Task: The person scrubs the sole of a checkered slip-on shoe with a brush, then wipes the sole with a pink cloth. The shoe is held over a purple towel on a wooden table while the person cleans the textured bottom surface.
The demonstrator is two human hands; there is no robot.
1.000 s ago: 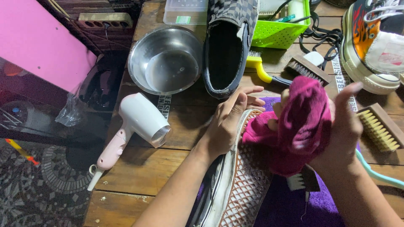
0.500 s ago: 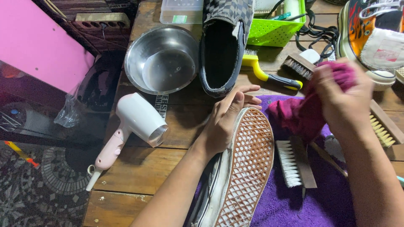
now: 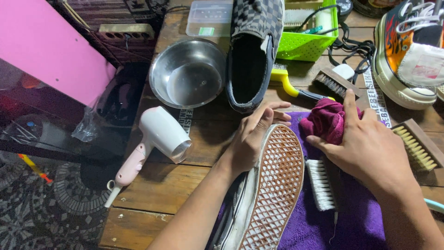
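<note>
Both forearms are bare from the bottom of the view up to the wrists, with no sleeve showing on either. The left hand and the right hand wear no gloves, rings, watch or bracelet. The visible fingernails are short and unpainted.

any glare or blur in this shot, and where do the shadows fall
Head view: sharp overall, no motion blur on the left hand or right hand; soft glare inside the steel bowl; the hair dryer casts a shadow on the wooden table; floor at left is dim.
</note>
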